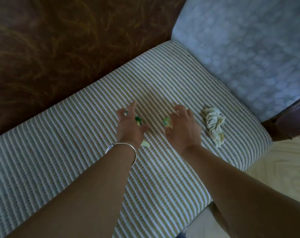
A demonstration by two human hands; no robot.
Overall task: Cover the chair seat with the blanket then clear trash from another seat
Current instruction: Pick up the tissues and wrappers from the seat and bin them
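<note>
Forearms are extended over striped seat. Left hand is spread above green wrapper. Right hand is curled over yellow-green wrapper, grip not determinable. Crumpled tissue is noted just beside.

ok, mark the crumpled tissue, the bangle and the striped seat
crumpled tissue [213,125]: head view, middle of the wad.
bangle [123,143]: head view, top arc of the band.
striped seat [60,134]: head view, bare fabric toward its left end.

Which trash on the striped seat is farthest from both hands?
The crumpled white wad, alone past the right hand; the green wrapper lies at the left hand, the yellow wrapper at the right.
</note>
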